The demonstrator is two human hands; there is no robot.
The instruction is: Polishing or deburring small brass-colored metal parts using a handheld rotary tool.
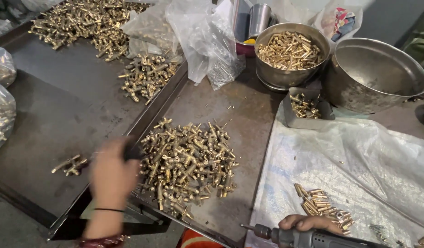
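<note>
On the desk [60, 105], dark metal trays side by side. Big empty steel bowl [375, 76] at far right, a smaller steel bowl [290, 53] beside it, heaped with short brass pins. Clear plastic bags [202, 36] slumped between bowls and left tray. White plastic sheet [340, 156] spread over the right side. Centre tray: wide pile of brass fittings [186, 165], T-shaped, shiny gold, jumbled every way. More fittings heaped far back left [83, 20], a smaller cluster [147, 76] nearer. Small grey tray [308, 108] with a few brass bits, just below the pin bowl. Left hand [111, 172], blurred, right at the pile's left edge, fingers curled on something dark; what, cannot tell. Right hand [306, 223] low at the bottom edge, wrapped around a grey power drill [304, 236], bit pointing left. Brass sleeves [322, 206] scattered just above that hand on the sheet. Two loose fittings [70, 165] lying alone left of the blurred hand.
</note>
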